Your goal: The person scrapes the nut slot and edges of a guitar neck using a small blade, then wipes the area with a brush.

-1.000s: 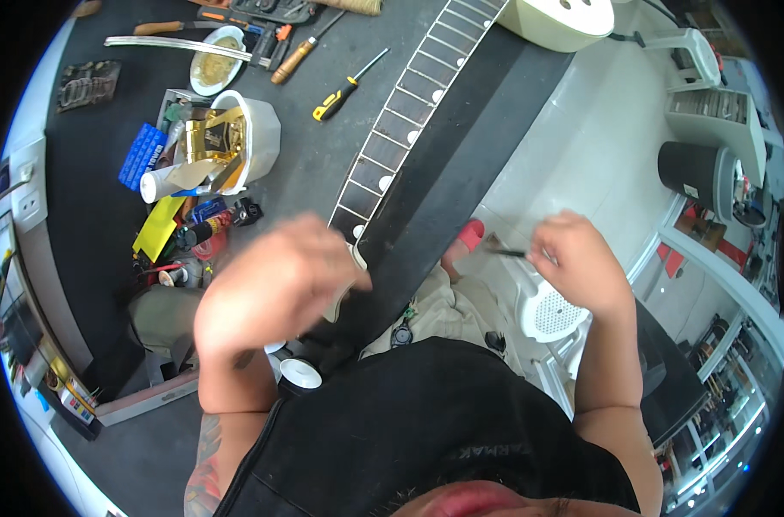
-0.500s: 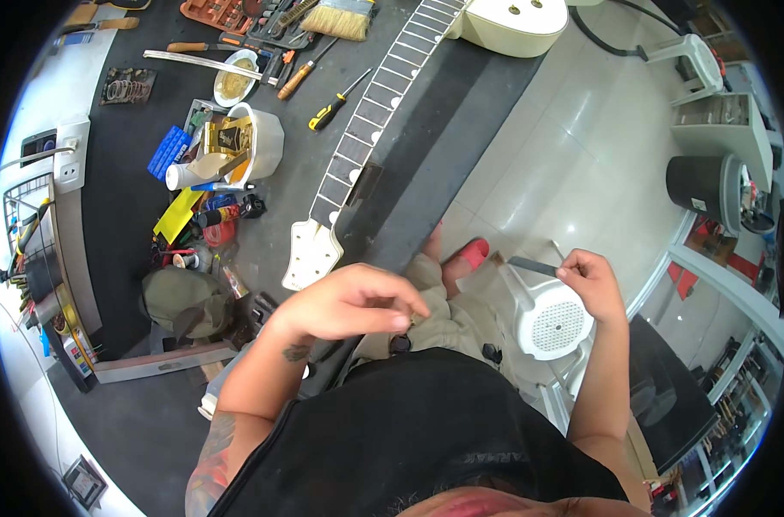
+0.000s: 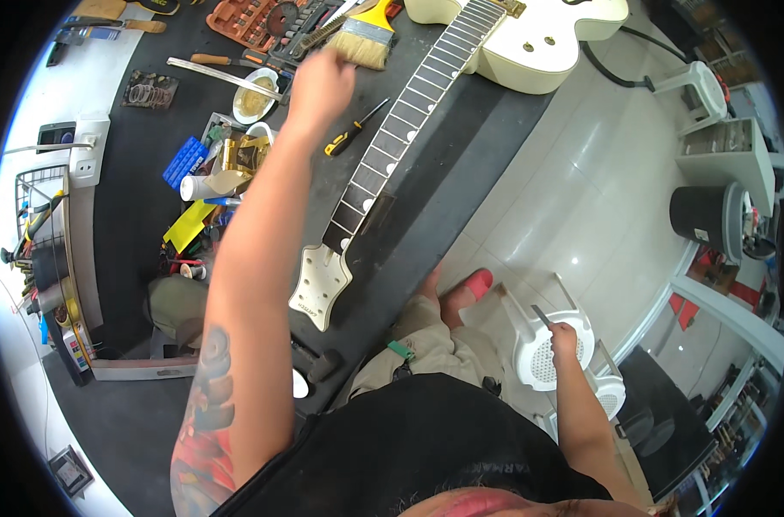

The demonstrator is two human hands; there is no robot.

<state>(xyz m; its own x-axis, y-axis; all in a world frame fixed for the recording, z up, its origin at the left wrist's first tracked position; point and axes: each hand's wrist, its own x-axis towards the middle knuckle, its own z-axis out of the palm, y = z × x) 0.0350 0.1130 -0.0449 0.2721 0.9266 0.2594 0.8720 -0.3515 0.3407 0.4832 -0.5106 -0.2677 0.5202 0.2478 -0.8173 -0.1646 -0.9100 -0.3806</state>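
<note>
Left hand (image 3: 323, 86) at far brush (image 3: 363, 48), grip unclear; right hand (image 3: 564, 341) holds dark strip (image 3: 541, 315), best kept clear of guitar (image 3: 523, 67).

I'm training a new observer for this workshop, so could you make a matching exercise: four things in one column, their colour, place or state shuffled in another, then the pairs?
Column one:
1. guitar
2. screwdriver
3. right grip
4. left grip

Column two:
A. closed on a thin dark strip
B. right by the brush's bristles
C. cream-coloured, with a dark fretboard
D. yellow and black, lying on the bench

Pairs: 1-C; 2-D; 3-A; 4-B
</note>
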